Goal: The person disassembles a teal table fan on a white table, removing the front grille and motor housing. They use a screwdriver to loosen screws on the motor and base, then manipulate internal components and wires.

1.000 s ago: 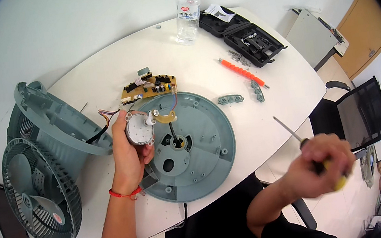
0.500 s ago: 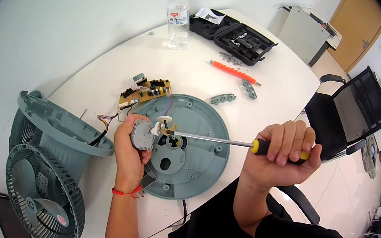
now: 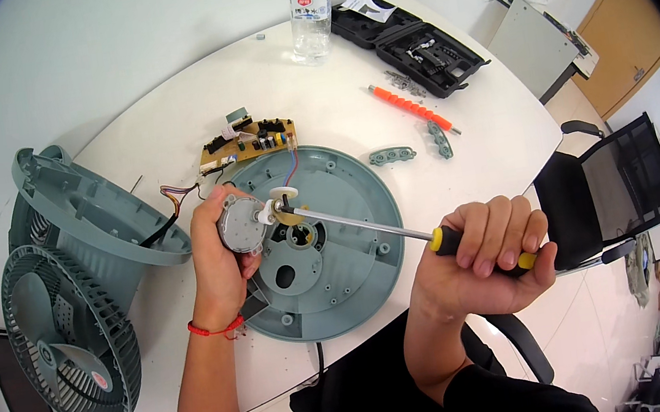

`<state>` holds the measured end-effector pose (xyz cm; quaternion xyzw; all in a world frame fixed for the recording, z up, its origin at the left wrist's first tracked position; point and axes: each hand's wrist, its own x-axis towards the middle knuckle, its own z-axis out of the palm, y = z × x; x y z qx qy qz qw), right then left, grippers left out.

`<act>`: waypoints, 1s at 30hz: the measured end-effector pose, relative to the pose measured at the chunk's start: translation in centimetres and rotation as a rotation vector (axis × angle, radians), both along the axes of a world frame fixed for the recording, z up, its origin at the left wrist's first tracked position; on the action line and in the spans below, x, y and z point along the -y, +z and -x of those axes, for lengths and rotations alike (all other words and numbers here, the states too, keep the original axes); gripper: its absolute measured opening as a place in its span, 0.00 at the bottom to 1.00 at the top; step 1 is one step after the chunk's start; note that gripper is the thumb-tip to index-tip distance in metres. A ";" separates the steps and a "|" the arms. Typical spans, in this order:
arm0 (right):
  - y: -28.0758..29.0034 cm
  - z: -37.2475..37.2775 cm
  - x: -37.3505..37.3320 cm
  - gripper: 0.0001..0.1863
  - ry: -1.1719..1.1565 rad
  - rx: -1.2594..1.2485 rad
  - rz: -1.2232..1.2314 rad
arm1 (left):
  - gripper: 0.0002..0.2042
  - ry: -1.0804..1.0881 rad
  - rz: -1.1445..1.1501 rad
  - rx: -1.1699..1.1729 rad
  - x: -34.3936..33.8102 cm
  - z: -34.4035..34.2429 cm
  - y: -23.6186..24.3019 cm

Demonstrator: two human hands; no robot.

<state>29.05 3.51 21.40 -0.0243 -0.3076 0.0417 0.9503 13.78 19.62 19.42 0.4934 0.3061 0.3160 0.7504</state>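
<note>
My left hand (image 3: 216, 253), with a red cord bracelet at its wrist, is closed around a small round silver motor (image 3: 242, 226). White plastic pieces and a brass-coloured part (image 3: 290, 215) sit at the motor's right side. My right hand (image 3: 490, 248) grips the black-and-yellow handle of a screwdriver (image 3: 359, 230). Its long metal shaft points left, and the tip meets the brass-coloured part, where the exact contact is too small to tell. Beneath them lies a round grey-green fan base (image 3: 359, 287). A circuit board (image 3: 252, 142) with wires rests at the base's far edge.
Grey-green fan housing (image 3: 103, 231) and a caged fan head (image 3: 68, 339) stand at the left. Farther back are a water bottle (image 3: 310, 13), an open black tool case (image 3: 431, 54), an orange flexible shaft (image 3: 409, 107) and two small grey-green strips (image 3: 392, 155). An office chair (image 3: 608, 181) stands right.
The brass-coloured part at the screwdriver tip has turned a little. Both hands keep their grips. The whole scene has shifted slightly in the picture, with the far table items higher.
</note>
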 end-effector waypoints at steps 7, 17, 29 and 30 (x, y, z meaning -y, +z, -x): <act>0.5 0.2 -0.3 0.16 -0.056 -0.144 0.063 | 0.22 -0.020 -0.029 0.022 -0.2 0.1 -0.2; 2.5 -0.6 -1.5 0.15 -0.042 -0.659 0.247 | 0.20 -0.009 -0.069 0.035 -0.1 0.1 -0.5; 1.4 -0.3 -0.8 0.11 0.079 -0.122 0.071 | 0.21 0.039 -0.058 0.014 -0.1 0.1 -0.5; 1.3 -0.4 -0.9 0.11 0.095 -0.087 0.060 | 0.21 0.041 -0.051 0.024 -0.1 0.1 -0.5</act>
